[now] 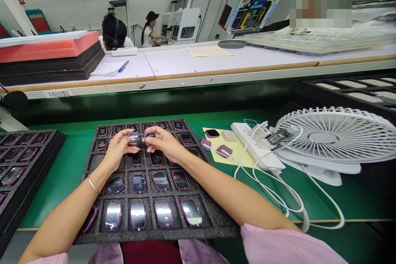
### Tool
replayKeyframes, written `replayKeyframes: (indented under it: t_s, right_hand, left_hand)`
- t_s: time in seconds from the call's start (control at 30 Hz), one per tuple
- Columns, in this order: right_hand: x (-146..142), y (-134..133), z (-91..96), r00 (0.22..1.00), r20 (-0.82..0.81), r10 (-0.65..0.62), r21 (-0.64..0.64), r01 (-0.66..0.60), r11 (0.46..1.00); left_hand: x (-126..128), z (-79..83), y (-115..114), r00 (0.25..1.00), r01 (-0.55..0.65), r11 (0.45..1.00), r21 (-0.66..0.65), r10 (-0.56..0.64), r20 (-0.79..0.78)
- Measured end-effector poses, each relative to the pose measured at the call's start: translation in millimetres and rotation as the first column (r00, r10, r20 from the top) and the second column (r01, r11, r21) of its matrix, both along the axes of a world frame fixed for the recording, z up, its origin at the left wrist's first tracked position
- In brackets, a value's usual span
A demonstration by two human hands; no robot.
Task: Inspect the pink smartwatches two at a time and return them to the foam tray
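Observation:
A black foam tray (pixel 213 218) lies in front of me on the green mat, its pockets filled with several small purple-rimmed watch bodies. My left hand (pixel 119 148) hovers over the tray's far rows, fingers pinched on one watch body (pixel 133 139). Beside it, my right hand (pixel 165 142) pinches another watch body (pixel 150 135). The two hands almost touch. A thin bracelet circles my left wrist.
A second foam tray (pixel 21 161) of watch bodies sits at the left. At the right lie a yellow sheet (pixel 216 159) with loose watch bodies, a white power strip (pixel 256 150) with cables, and a white fan (pixel 334 138). Two people work beyond the raised shelf.

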State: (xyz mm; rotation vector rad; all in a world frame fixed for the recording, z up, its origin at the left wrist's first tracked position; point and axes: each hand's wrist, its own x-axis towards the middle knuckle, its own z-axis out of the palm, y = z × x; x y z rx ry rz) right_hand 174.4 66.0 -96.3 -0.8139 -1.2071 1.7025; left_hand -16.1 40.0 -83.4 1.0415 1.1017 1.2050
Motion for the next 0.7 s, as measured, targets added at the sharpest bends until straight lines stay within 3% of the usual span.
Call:
replayKeyframes:
  t_s: [0.17, 0.37, 0.5, 0.57, 0.63, 0.7]
  right_hand:
    - [-0.7, 0.4, 0.0, 0.999, 0.035, -0.007, 0.025, 0.006, 1.0]
    - [0.1, -0.9, 3.3, 0.999, 0.02, 0.044, -0.028, -0.044, 0.999]
    - [4.2, 3.5, 0.5, 0.997, 0.041, 0.059, 0.085, -0.063, 0.994]
    - [8.3, 8.9, -2.1, 0.991, 0.131, 0.035, 0.18, -0.059, 0.982]
    - [13.5, 15.0, -4.1, 0.956, 0.288, -0.057, 0.287, -0.03, 0.957]
    - [18.8, 20.5, -4.8, 0.882, 0.435, -0.18, 0.394, -0.007, 0.919]
  left_hand:
    - [1.6, -0.5, 0.5, 0.999, -0.007, 1.0, 0.01, 0.008, -0.047]
    - [2.2, -3.8, 3.1, 0.98, 0.013, 0.992, 0.125, 0.012, -0.197]
    - [0.2, -8.5, 9.5, 0.982, 0.078, 0.99, 0.115, -0.057, -0.178]
    - [-2.5, -11.4, 14.8, 0.963, 0.106, 0.985, 0.139, -0.067, -0.26]
    - [-6.0, -13.6, 20.1, 0.885, 0.144, 0.969, 0.202, -0.034, -0.465]
    - [-8.8, -15.2, 24.1, 0.696, 0.219, 0.939, 0.263, 0.039, -0.717]
